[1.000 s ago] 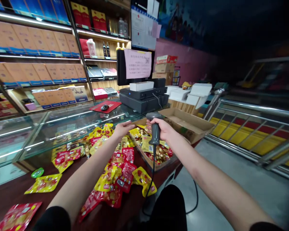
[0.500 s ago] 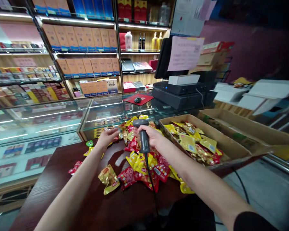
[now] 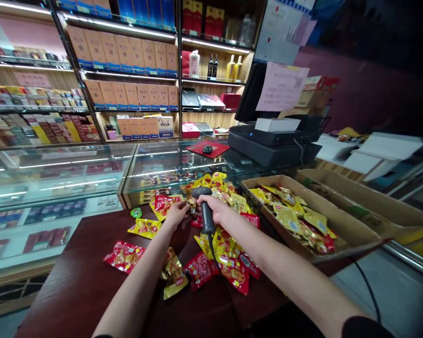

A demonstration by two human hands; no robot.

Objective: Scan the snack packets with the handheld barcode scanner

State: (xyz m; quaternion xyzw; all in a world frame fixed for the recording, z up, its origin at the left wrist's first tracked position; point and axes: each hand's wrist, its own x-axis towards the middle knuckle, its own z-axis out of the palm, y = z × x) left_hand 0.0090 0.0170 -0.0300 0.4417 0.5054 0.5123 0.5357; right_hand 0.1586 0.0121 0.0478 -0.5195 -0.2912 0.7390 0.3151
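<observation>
My right hand (image 3: 214,210) is wrapped round a dark grey handheld scanner (image 3: 207,218), its cable hanging down over the packets. Just left of the scanner head, my left hand (image 3: 177,214) reaches to a small gold packet (image 3: 192,206), fingers bent; whether they grip it is too small to tell. Red and yellow snack packets lie heaped around both hands. A gold packet (image 3: 174,274) and a red packet (image 3: 124,256) lie beside my left forearm, with a yellow packet (image 3: 145,228) and a green round packet (image 3: 136,212) farther up.
An open cardboard box (image 3: 317,251) with many packets stands at the right, another box (image 3: 391,202) beyond it. A glass display counter (image 3: 162,164) runs behind the brown table (image 3: 74,267). A black register (image 3: 261,148) and a mouse (image 3: 207,149) are on the glass.
My left hand has moved right, closer to the scanner head. The scanner in my right hand has shifted slightly left. The view has shifted, showing more of the packets at left.
</observation>
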